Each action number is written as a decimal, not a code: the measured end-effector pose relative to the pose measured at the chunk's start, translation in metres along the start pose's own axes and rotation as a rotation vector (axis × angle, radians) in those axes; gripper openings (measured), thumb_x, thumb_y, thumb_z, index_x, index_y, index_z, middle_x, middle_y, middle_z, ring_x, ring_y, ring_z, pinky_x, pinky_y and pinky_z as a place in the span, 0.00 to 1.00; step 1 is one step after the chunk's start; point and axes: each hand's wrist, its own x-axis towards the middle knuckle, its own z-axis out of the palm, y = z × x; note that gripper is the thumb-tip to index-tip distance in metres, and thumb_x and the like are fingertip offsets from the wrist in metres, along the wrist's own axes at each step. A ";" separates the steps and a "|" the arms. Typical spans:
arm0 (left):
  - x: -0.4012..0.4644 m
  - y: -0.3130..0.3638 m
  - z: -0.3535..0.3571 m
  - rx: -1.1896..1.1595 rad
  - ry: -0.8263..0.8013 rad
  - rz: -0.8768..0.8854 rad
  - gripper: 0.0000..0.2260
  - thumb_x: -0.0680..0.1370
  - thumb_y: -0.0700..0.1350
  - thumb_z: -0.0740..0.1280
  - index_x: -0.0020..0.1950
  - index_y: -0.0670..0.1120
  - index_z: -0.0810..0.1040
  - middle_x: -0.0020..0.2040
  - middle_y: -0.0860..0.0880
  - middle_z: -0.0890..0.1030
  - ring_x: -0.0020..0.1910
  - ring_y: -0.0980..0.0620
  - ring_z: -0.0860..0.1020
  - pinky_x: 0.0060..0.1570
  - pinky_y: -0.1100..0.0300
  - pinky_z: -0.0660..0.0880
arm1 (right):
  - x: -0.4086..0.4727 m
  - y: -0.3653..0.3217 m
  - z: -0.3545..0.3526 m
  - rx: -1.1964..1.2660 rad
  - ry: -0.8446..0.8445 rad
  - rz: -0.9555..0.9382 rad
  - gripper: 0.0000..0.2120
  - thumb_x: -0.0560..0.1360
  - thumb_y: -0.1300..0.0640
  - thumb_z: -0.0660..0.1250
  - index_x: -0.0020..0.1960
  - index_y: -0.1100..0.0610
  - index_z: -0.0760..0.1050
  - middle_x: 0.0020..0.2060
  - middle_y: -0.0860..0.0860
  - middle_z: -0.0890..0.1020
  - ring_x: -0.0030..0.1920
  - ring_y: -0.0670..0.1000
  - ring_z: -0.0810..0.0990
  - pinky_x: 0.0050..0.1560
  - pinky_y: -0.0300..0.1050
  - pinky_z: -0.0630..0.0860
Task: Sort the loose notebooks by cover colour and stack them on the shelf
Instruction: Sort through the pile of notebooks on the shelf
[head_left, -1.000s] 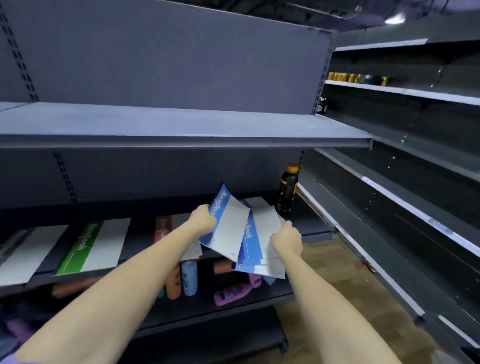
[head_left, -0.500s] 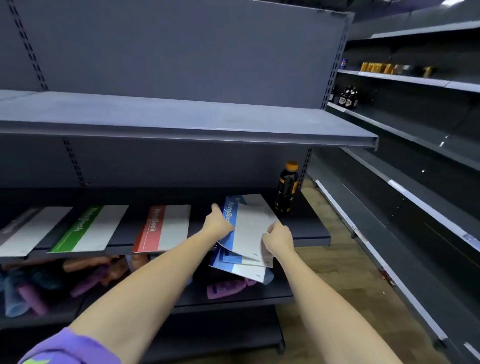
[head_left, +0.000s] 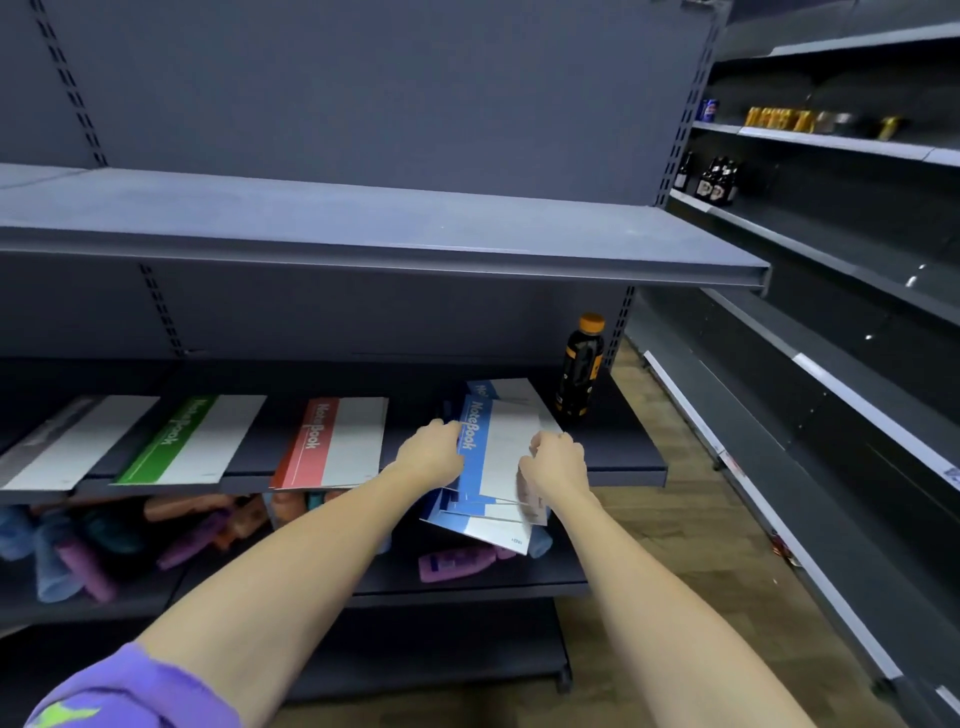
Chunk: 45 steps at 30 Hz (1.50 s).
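— Two big shelving units fill the view, yes?

— Yes. The grey unit (head_left: 363, 104) faces the camera with a bare upper shelf (head_left: 363, 228), and a darker run of shelves (head_left: 831, 291) goes off along the right, above a wooden floor (head_left: 675, 519).

— Where are the notebooks?

— On the middle shelf (head_left: 623, 457), in a row. From the left: a grey-striped notebook (head_left: 67, 447), a green notebook (head_left: 192, 441), a red notebook (head_left: 332, 444), each lying flat with its near edge past the shelf lip. At the right end is the blue notebooks pile (head_left: 493, 467), fanned untidily, its lower sheets hanging out past the shelf edge.

— And the hands?

— The left hand (head_left: 431, 452) rests against the left edge of the top blue cover, by the stripe, fingers bent. Whether it grips or only pushes, I cannot tell. The right hand (head_left: 558, 462) is curled over the pile's right edge, pinching the sheets there.

— Anything nearby?

— A dark bottle (head_left: 582, 369) with an orange cap stands upright just behind and to the right of the pile, apart from it. On the lower shelf (head_left: 467, 582) lie pastel bottles (head_left: 78, 561) on their sides. Small cans and dark bottles sit far off on the right shelves. A purple sleeve (head_left: 135, 696) shows at the bottom left.
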 end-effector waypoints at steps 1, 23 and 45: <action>-0.003 -0.005 -0.004 0.006 0.007 0.010 0.14 0.80 0.46 0.64 0.65 0.45 0.71 0.59 0.46 0.73 0.54 0.44 0.76 0.53 0.49 0.76 | -0.003 -0.005 0.001 0.012 -0.002 -0.008 0.18 0.78 0.57 0.62 0.68 0.56 0.73 0.65 0.55 0.73 0.66 0.58 0.69 0.61 0.53 0.73; -0.221 -0.329 -0.128 0.083 0.142 -0.242 0.20 0.78 0.52 0.63 0.69 0.48 0.71 0.65 0.45 0.77 0.65 0.42 0.74 0.59 0.48 0.74 | -0.172 -0.332 0.152 0.033 -0.310 -0.502 0.24 0.75 0.54 0.66 0.70 0.56 0.72 0.64 0.55 0.77 0.63 0.56 0.77 0.60 0.47 0.74; -0.406 -0.617 -0.192 0.045 0.216 -0.702 0.24 0.81 0.54 0.61 0.75 0.50 0.63 0.65 0.48 0.76 0.62 0.44 0.76 0.56 0.47 0.76 | -0.311 -0.607 0.359 0.038 -0.563 -0.873 0.26 0.77 0.50 0.66 0.73 0.56 0.67 0.67 0.55 0.73 0.65 0.57 0.74 0.64 0.53 0.73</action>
